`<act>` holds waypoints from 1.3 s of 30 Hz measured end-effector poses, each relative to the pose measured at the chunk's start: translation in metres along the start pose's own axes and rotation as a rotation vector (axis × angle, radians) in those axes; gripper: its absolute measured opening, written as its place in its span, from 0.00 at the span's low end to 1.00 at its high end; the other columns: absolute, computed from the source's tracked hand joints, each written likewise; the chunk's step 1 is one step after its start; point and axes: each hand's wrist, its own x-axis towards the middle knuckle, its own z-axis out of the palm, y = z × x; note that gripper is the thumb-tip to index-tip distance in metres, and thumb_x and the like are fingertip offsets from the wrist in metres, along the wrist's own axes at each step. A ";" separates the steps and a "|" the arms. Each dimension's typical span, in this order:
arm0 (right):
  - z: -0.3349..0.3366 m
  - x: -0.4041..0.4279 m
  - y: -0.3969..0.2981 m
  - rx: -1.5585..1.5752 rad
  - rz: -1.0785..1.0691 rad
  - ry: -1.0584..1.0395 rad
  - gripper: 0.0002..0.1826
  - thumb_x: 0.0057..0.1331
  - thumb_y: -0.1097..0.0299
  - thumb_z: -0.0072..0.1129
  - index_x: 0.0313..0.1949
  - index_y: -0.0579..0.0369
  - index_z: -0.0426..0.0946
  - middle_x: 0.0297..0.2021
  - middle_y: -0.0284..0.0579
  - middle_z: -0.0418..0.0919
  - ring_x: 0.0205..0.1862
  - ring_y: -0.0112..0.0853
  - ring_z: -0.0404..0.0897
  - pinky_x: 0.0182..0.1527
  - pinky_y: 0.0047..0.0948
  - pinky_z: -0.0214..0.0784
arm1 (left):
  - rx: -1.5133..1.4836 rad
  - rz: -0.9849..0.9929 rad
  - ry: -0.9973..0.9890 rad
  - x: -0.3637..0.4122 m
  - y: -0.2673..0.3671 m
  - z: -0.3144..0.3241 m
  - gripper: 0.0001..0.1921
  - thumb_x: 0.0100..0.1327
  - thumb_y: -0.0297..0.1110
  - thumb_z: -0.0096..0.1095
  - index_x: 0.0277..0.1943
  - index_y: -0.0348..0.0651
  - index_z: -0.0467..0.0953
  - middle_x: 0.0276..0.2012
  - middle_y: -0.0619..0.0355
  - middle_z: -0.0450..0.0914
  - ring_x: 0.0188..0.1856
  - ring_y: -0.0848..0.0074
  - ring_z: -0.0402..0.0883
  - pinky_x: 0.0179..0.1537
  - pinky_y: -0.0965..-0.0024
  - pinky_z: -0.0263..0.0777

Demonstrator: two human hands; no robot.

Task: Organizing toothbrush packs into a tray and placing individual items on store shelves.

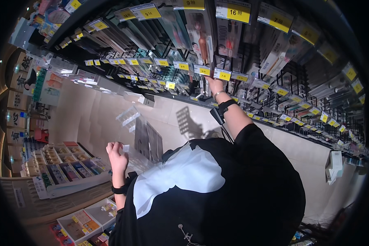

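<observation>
My left hand (pixel 118 155) is curled around the edge of a clear plastic tray (pixel 137 160), low on the left by my body. Clear compartments (pixel 129 118) and grey translucent panels (pixel 147 140) stand out beyond it; whether they are all one piece I cannot tell. My right arm stretches out to the hanging display. There my right hand (pixel 214 86) is raised just under a yellow price tag (pixel 222 75), among the hooks. Its fingertips are partly hidden, so any hold is unclear. Above it hangs a packaged brush with a copper-coloured handle (pixel 203 46).
A long black rack (pixel 258 77) with rows of hooks, hanging packs and yellow tags curves across the front. An open white carton (pixel 136 97) lies on the tiled floor (pixel 101 113) beneath it. Another white box (pixel 334 166) is at right. Display trays (pixel 77 181) stand at left.
</observation>
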 end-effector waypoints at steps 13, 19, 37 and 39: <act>0.021 -0.008 -0.013 1.120 0.730 0.044 0.24 0.58 0.70 0.41 0.53 0.63 0.50 0.57 0.44 0.47 0.56 0.51 0.51 0.53 0.47 0.52 | 0.009 0.036 0.002 0.005 0.009 0.001 0.13 0.30 0.20 0.46 0.27 0.36 0.66 0.30 0.51 0.64 0.39 0.60 0.62 0.43 0.69 0.58; 0.012 -0.013 -0.019 0.917 0.819 -0.114 0.22 0.60 0.68 0.36 0.53 0.59 0.50 0.52 0.48 0.60 0.51 0.53 0.60 0.51 0.47 0.56 | 0.024 0.025 0.010 0.003 0.011 0.001 0.14 0.30 0.20 0.46 0.28 0.36 0.66 0.30 0.52 0.64 0.39 0.60 0.62 0.43 0.70 0.58; -0.008 -0.028 -0.001 0.151 0.247 -0.272 0.16 0.56 0.60 0.47 0.38 0.58 0.69 0.27 0.51 0.74 0.28 0.32 0.74 0.31 0.27 0.65 | 0.048 0.067 -0.127 0.023 0.045 0.021 0.13 0.31 0.21 0.47 0.27 0.37 0.68 0.29 0.50 0.65 0.38 0.59 0.62 0.43 0.66 0.58; 0.008 -0.019 0.003 0.024 0.163 -0.177 0.20 0.56 0.55 0.46 0.32 0.62 0.71 0.26 0.58 0.73 0.32 0.41 0.74 0.35 0.33 0.64 | 0.048 0.060 -0.126 0.021 0.054 0.020 0.13 0.31 0.21 0.47 0.27 0.36 0.68 0.30 0.50 0.65 0.39 0.59 0.62 0.43 0.67 0.58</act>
